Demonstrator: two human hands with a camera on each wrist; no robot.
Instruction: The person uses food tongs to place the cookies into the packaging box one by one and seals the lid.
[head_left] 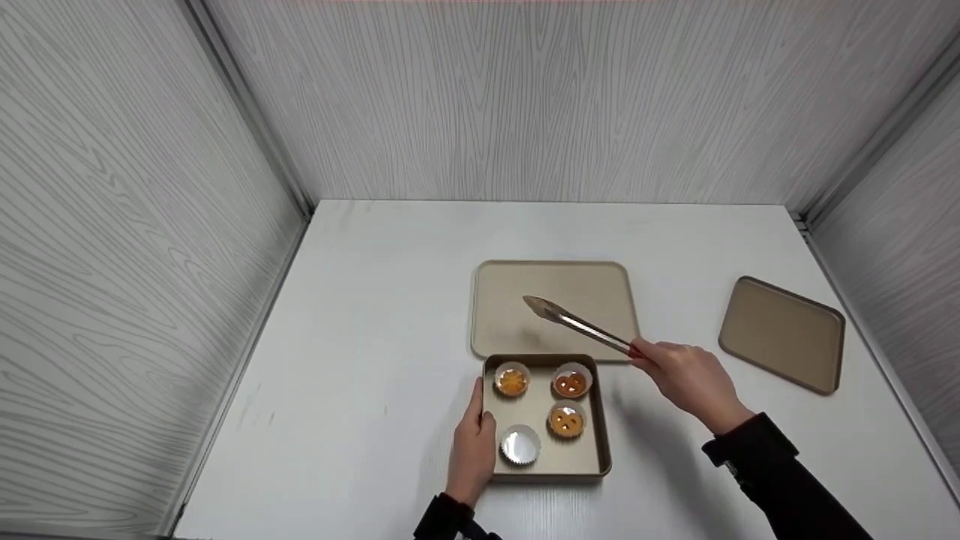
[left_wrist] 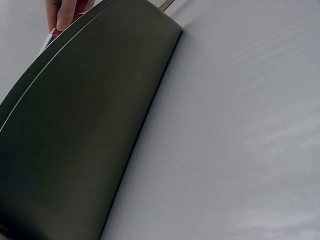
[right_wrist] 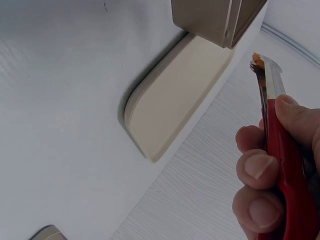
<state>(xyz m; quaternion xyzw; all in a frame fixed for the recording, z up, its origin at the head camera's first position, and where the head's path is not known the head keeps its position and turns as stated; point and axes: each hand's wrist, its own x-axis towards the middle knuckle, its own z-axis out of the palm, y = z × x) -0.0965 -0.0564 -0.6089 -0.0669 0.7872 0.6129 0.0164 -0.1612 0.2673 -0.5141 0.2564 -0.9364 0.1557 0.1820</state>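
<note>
A deep square baking pan point(head_left: 549, 472) stands near the front of the table. Inside it are several fluted cups: one with an orange-slice-like top point(head_left: 513, 382), one with glossy orange-red pieces point(head_left: 571, 384), one with a dark-dotted tan filling point(head_left: 565, 421), and a bare silvery cup point(head_left: 520, 444). My left hand point(head_left: 474, 454) holds the pan's left side, thumb at the rim and a finger along the outer wall point(left_wrist: 95, 100). My right hand point(head_left: 690, 381) grips red-handled metal tongs point(head_left: 581, 324), raised over the flat tray. An orange patch shows at their tips in the right wrist view.
Behind the pan lies the flat beige tray point(head_left: 502, 281), close to the pan's back edge. A smaller brown tray point(head_left: 784, 335) lies turned at an angle on the right. Grey wood-grain panels point(head_left: 487, 97) wall in the white table point(head_left: 360, 315) at the back and sides.
</note>
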